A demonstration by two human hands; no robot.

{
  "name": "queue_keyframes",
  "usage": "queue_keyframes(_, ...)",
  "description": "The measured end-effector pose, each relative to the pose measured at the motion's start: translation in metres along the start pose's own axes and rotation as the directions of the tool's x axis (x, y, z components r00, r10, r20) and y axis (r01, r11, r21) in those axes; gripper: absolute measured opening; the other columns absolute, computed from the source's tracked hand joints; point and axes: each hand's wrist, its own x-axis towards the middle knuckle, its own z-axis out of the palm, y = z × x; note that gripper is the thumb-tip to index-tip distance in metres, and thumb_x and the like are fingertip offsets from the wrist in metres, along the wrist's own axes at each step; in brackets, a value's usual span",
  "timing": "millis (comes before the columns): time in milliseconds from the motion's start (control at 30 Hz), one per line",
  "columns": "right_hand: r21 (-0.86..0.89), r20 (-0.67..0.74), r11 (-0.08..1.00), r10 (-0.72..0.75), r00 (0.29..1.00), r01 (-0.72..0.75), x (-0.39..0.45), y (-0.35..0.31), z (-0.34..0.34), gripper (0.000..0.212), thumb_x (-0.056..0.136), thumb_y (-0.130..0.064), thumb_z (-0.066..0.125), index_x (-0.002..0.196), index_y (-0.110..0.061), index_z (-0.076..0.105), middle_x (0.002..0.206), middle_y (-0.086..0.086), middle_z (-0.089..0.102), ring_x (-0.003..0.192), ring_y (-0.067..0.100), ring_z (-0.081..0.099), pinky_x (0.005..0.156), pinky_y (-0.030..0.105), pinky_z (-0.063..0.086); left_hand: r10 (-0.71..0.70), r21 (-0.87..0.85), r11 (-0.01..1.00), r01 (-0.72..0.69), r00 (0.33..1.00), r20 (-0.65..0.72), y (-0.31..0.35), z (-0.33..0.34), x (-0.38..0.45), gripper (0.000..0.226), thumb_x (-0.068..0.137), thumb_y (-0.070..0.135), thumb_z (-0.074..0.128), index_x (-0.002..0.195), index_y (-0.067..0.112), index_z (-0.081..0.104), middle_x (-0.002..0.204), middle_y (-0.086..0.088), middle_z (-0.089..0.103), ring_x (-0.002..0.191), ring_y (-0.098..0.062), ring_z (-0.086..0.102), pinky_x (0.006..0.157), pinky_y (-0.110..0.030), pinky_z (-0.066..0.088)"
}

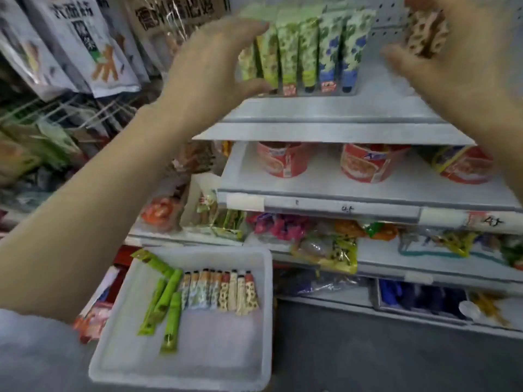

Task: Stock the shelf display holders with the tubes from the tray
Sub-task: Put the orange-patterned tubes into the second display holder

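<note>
While the white plastic tray (pixel 249 267) holds patterned tubes (pixel 220 291), the right hand (pixel 458 60) pinches a brown-spotted tube (pixel 427 33) and the left hand (pixel 218 60) spreads loose beside the shelved tubes (pixel 308 49).

We have one view only, a wide-angle camera worn on the head, looking forward and down at a shop shelf (pixel 334 131) from close range. Both raised hands sit very near the lens, the left hand (pixel 215 69) and right hand (pixel 452 66) filling the upper corners. Lower in our view lies the white tray (pixel 254 258), nearer us than the shelving
</note>
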Motion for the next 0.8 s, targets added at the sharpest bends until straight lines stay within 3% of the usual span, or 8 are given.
queue_keyframes(133, 0.0, 0.088, 0.999, -0.041, 0.995, 0.041, -0.047, -0.065, 0.058, 0.057, 0.09, -0.037, 0.059, 0.138, -0.009, 0.046, 0.134, 0.014, 0.053, 0.125, 0.031, 0.047, 0.106, 0.039, 0.035, -0.034, -0.042, 0.998, 0.035, 0.999, 0.028, -0.042, 0.01, -0.078, 0.064, 0.086, 0.039, 0.068, 0.142, 0.016, 0.048, 0.143, -0.005, 0.052, 0.132, -0.026, 0.047, 0.11, -0.04, 0.038)
queue_keyframes(333, 0.089, 0.293, 0.996, -0.01, 0.956, -0.017, -0.136, -0.142, 0.178, 0.056, 0.082, -0.021, 0.072, 0.133, -0.01, 0.052, 0.127, 0.012, 0.06, 0.118, 0.031, 0.053, 0.102, 0.042, 0.04, -0.024, -0.115, 0.993, 0.03, 0.999, 0.048, -0.093, 0.065, -0.19, 0.049, 0.082, 0.022, 0.075, 0.128, 0.013, 0.062, 0.128, -0.006, 0.064, 0.117, -0.027, 0.059, 0.096, -0.04, 0.049)
queue_keyframes(433, 0.066, 0.372, 0.997, 0.018, 0.928, -0.046, -0.198, -0.156, 0.234, 0.056, 0.073, -0.009, 0.078, 0.126, -0.005, 0.058, 0.113, 0.015, 0.066, 0.105, 0.033, 0.06, 0.091, 0.041, 0.048, 0.031, -0.167, 0.986, -0.021, 0.998, 0.058, -0.115, 0.116, -0.248, 0.04, 0.079, 0.015, 0.078, 0.118, 0.013, 0.07, 0.117, -0.004, 0.07, 0.103, -0.026, 0.066, 0.085, -0.035, 0.053)
queue_keyframes(533, -0.025, 0.487, 0.996, 0.083, 0.87, -0.081, -0.26, -0.152, 0.278, 0.057, 0.062, 0.002, 0.083, 0.115, -0.003, 0.065, 0.103, 0.016, 0.069, 0.093, 0.035, 0.066, 0.078, 0.041, 0.055, 0.141, -0.196, 0.975, -0.101, 0.969, 0.202, -0.128, 0.177, -0.3, 0.037, 0.07, 0.01, 0.083, 0.105, 0.016, 0.074, 0.107, -0.001, 0.073, 0.092, -0.023, 0.069, 0.078, -0.032, 0.055)
queue_keyframes(600, -0.09, 0.576, 0.993, 0.113, 0.81, -0.075, -0.294, -0.146, 0.299, 0.057, 0.048, 0.007, 0.084, 0.102, -0.004, 0.071, 0.089, 0.013, 0.072, 0.079, 0.03, 0.07, 0.064, 0.031, 0.057, 0.244, -0.217, 0.96, -0.175, 0.902, 0.356, -0.127, 0.221, -0.331, 0.04, 0.06, 0.008, 0.083, 0.098, 0.018, 0.074, 0.099, 0.001, 0.073, 0.088, -0.021, 0.068, 0.074, -0.03, 0.056)
queue_keyframes(667, -0.125, 0.677, 0.992, 0.107, 0.728, -0.03, -0.319, -0.139, 0.315, 0.049, 0.041, 0.006, 0.082, 0.087, -0.007, 0.072, 0.073, 0.007, 0.07, 0.064, 0.025, 0.068, 0.053, 0.025, 0.053, 0.381, -0.212, 0.925, -0.317, 0.792, 0.478, -0.118, 0.261, -0.358, 0.028, 0.064, 0.008, 0.074, 0.09, 0.017, 0.072, 0.091, 0.001, 0.07, 0.084, -0.022, 0.065, 0.072, -0.031, 0.054)
queue_keyframes(733, -0.168, 0.772, 0.985, 0.11, 0.625, 0.034, -0.335, -0.133, 0.326, 0.044, 0.037, 0.003, 0.079, 0.078, -0.011, 0.071, 0.066, 0.004, 0.067, 0.06, 0.023, 0.066, 0.051, 0.024, 0.052, 0.531, -0.28, 0.847, -0.453, 0.678, 0.508, -0.102, 0.296, -0.379, 0.018, 0.075, 0.006, 0.056, 0.082, 0.017, 0.068, 0.083, 0.0, 0.067, 0.08, -0.023, 0.063, 0.068, -0.032, 0.052)
queue_keyframes(800, -0.197, 0.801, 0.972, 0.085, 0.592, 0.126, -0.34, -0.133, 0.33, 0.03, 0.038, -0.001, 0.073, 0.064, -0.016, 0.07, 0.057, 0.0, 0.064, 0.052, 0.018, 0.064, 0.049, 0.022, 0.052, 0.647, -0.346, 0.758, -0.553, 0.571, 0.506, -0.084, 0.323, -0.394, 0.026, 0.079, 0.01, 0.046, 0.079, 0.021, 0.069, 0.08, 0.002, 0.067, 0.077, -0.02, 0.063, 0.067, -0.029, 0.051)
